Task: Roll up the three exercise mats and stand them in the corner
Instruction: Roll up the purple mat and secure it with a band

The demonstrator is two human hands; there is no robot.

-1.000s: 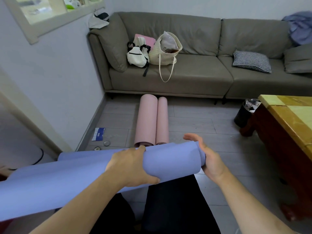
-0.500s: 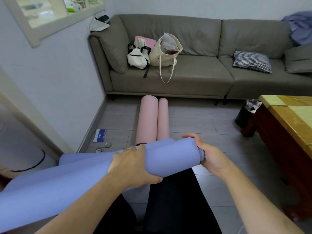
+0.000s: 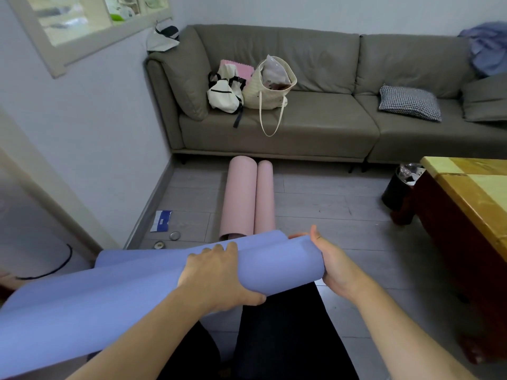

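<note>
From the head view, my left hand (image 3: pixel 219 275) lies over the top of the blue mat (image 3: pixel 131 294), fingers (image 3: pixel 216 249) curled over its far side and thumb hooked under the near side, so it grips the roll. My right hand (image 3: pixel 333 266) cups the mat's right end, palm against the open end, thumb up and fingers reaching round the far side; how tightly they curl I cannot tell. The blue mat is partly rolled and lies across my lap, its right end near me, the rest running off to the left edge.

Just beyond it, two pink rolled mats (image 3: pixel 248 196) lie side by side on the floor (image 3: pixel 329 204), touching each other, pointing away toward the sofa (image 3: pixel 315 127). Two bags (image 3: pixel 247 89) and a checked cushion (image 3: pixel 410 102) sit on the sofa. A dark bin (image 3: pixel 400 187) stands beside the table (image 3: pixel 472 198) at the right. A blue-and-white packet (image 3: pixel 161 220) and two small round lids (image 3: pixel 167 239) lie near the left wall.

Bare floor lies between the pink mats and the table; the left wall meets the sofa's arm at the far corner.
</note>
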